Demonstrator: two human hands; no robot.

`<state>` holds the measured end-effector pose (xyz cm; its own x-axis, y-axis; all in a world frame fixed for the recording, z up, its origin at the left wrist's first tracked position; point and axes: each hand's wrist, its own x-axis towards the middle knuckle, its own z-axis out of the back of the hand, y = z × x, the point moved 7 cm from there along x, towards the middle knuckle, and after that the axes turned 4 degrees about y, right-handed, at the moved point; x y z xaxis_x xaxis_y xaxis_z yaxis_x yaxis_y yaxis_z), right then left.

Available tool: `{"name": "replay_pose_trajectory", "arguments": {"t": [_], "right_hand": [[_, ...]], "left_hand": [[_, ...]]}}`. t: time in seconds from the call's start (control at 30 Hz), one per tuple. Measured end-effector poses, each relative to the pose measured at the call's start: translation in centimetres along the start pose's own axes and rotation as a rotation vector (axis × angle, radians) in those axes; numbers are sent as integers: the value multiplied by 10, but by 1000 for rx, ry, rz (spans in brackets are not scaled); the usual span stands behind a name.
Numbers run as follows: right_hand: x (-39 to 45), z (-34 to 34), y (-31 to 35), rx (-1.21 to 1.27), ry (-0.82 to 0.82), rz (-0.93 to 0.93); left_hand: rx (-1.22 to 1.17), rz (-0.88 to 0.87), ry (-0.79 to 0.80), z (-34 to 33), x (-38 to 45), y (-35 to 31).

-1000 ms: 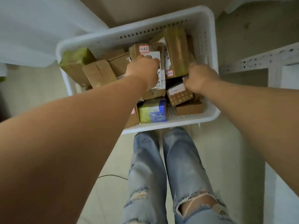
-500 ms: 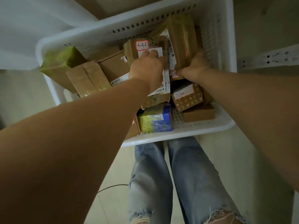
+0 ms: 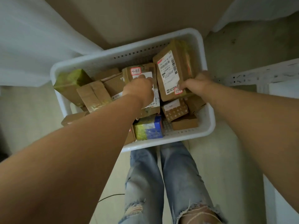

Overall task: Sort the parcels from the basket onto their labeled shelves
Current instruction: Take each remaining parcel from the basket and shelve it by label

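Parcels of brown cardboard fill the white perforated plastic basket (image 3: 208,101); the right hand (image 3: 196,84) grips the tall labelled box (image 3: 174,70) by the far-right corner, the left hand (image 3: 140,89) curls over the middle box (image 3: 140,73), so each should lift straight up, labels kept readable

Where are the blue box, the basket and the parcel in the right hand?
blue box (image 3: 153,129), head view, on its blue end.
basket (image 3: 209,120), head view, on its right rim.
parcel (image 3: 169,70), head view, on its white shipping label.
right hand (image 3: 196,84), head view, on its back.
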<state>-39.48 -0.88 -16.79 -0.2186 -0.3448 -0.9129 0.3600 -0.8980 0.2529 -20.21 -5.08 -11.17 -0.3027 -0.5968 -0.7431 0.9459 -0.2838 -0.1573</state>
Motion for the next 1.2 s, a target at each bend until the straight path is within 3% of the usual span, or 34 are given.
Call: {"name": "replay_pose_trajectory", "arguments": {"t": [0.13, 0.3, 0.4, 0.53, 0.67, 0.87, 1.2], "right_hand": [[-33, 14, 14, 195, 134, 43], [-77, 13, 42, 325, 464, 120], [-102, 10, 50, 393, 651, 118], [-127, 5, 56, 332, 790, 142], [-132, 7, 62, 290, 678, 222], [-129, 11, 88, 439, 481, 408], [-132, 22, 86, 513, 269, 462]], "left_hand": [[-105, 50, -26, 22, -20, -3], [-512, 170, -118, 51, -41, 14], [-826, 230, -195, 60, -52, 28], [-1410, 229, -79, 53, -61, 29], [-1535, 142, -115, 60, -66, 26], [-1533, 90, -132, 65, -75, 17], [-1525, 97, -209, 71, -81, 7]]}}
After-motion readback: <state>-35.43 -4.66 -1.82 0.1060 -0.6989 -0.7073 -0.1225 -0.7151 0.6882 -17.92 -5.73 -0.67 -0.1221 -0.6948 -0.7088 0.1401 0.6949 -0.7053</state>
